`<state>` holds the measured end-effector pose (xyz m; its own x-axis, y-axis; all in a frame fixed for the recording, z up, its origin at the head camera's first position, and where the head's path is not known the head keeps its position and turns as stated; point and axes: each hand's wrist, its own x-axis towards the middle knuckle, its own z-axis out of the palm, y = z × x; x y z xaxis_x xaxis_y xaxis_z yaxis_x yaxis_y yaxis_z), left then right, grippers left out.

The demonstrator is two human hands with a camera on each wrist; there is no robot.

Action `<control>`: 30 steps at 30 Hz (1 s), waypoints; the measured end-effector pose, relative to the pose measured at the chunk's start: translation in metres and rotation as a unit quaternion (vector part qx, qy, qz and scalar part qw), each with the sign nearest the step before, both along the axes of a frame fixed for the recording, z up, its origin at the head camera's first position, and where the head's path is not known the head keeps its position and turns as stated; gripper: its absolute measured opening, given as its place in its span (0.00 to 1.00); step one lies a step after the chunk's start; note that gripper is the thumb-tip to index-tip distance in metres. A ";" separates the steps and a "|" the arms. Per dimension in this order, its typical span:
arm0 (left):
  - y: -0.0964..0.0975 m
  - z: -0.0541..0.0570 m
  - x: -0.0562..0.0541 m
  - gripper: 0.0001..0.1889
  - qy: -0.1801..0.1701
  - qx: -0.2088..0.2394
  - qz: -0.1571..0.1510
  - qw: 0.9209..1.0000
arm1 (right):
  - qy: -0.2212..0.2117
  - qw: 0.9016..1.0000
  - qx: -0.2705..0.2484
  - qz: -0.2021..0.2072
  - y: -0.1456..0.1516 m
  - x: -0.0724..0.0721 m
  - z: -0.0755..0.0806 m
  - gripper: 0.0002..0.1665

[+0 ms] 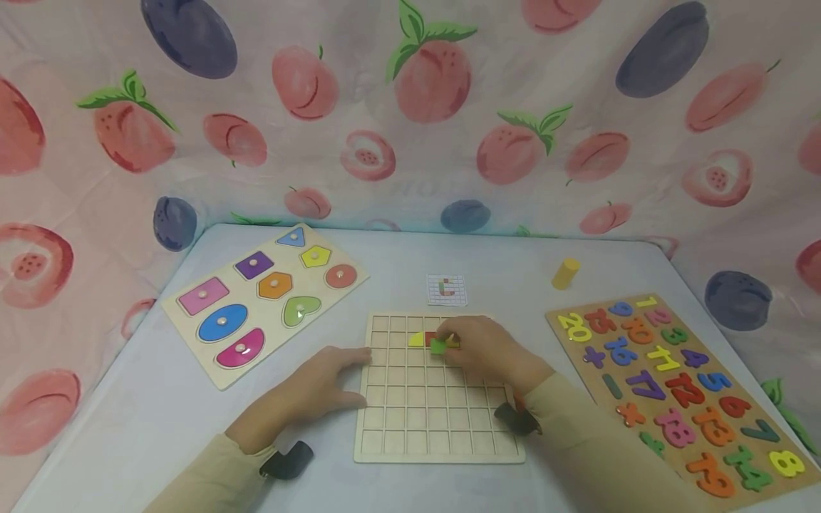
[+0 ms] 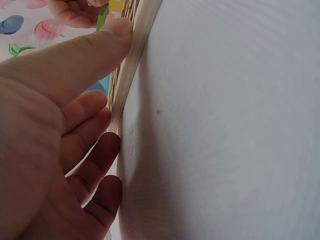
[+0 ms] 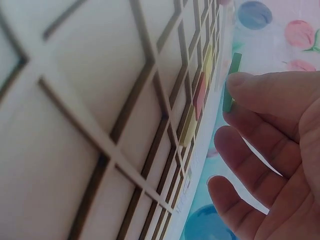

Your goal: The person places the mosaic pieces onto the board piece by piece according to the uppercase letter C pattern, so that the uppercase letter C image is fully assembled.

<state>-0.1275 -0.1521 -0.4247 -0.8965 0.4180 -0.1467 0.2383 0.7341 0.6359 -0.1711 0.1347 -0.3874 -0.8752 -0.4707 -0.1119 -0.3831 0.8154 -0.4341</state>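
Observation:
A wooden grid board [image 1: 442, 443] lies in front of me. In one of its upper rows sit a yellow piece with a curved edge [image 1: 417, 340], a red square tile [image 1: 429, 338] and, partly hidden by my fingers, another yellow piece [image 1: 457, 342]. My right hand [image 1: 489, 351] pinches a thin green tile [image 3: 232, 82] between thumb and forefinger, held just off the board's face in the right wrist view. Along the left edge, my left hand [image 1: 316, 385] touches the board's side with thumb and fingers extended around nothing.
Behind the board lies a small printed card [image 1: 447, 291] with a coloured grid pattern. A knobbed shape puzzle [image 1: 269, 246] is at the left, a number puzzle [image 1: 603, 342] at the right. A yellow cylinder [image 1: 565, 274] stands at the back right. Fruit-print cloth hangs behind the table.

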 end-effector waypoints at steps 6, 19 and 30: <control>0.000 0.000 0.000 0.34 -0.002 0.002 -0.002 1.000 | 0.006 1.000 -0.012 0.015 -0.006 0.001 0.000 0.13; -0.001 0.000 -0.001 0.34 0.001 0.006 -0.009 1.000 | 0.003 1.000 -0.010 0.020 -0.018 0.000 -0.006 0.09; -0.001 -0.001 -0.001 0.35 0.000 0.003 -0.006 1.000 | 0.016 0.999 -0.009 0.042 -0.022 -0.001 -0.008 0.10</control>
